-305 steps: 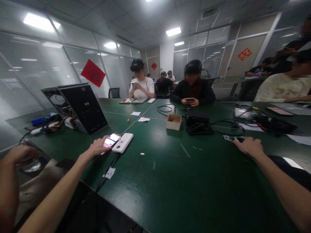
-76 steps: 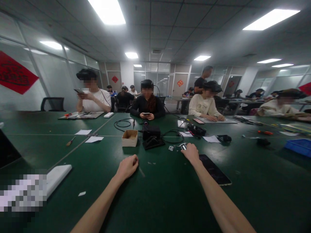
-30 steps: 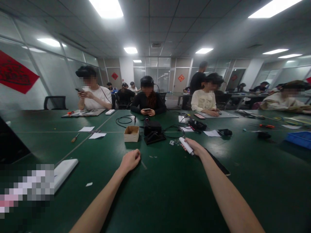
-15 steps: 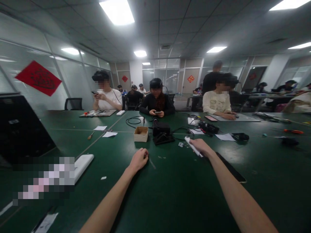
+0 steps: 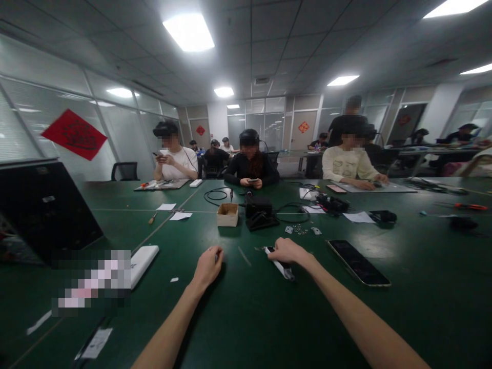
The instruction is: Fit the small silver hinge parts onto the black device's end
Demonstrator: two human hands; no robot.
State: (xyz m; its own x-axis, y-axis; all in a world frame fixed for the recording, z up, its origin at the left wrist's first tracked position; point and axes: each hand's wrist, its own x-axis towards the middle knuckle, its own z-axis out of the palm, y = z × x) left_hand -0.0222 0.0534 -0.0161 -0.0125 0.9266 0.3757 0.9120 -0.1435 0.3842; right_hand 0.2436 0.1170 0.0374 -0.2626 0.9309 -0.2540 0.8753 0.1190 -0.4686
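Note:
My right hand [image 5: 289,251] is closed over a slim white oblong casing [image 5: 282,268] with a dark face, low over the green table. A crumpled translucent bit shows at the casing's near end. Left of it, my left hand [image 5: 207,266] rests on the table with its fingers curled in; whatever it may hold is hidden. Between the hands lies a thin clear strip [image 5: 244,256]. Beyond my right hand are small metal parts [image 5: 302,230] and a pale metal plate [image 5: 316,231]. A dark-screened phone [image 5: 359,262] lies to the right.
A small open box [image 5: 227,215] stands ahead beside a black device [image 5: 259,211] with cables. At the left are a white power bank [image 5: 145,264] and a tilted black monitor [image 5: 49,205]. Several people sit across the table. A screwdriver [image 5: 471,206] lies far right.
My right hand has brought the white casing nearer and leftward, turning it so its dark face shows. The metal plate and the whole phone are now uncovered. My left hand sits slightly further left.

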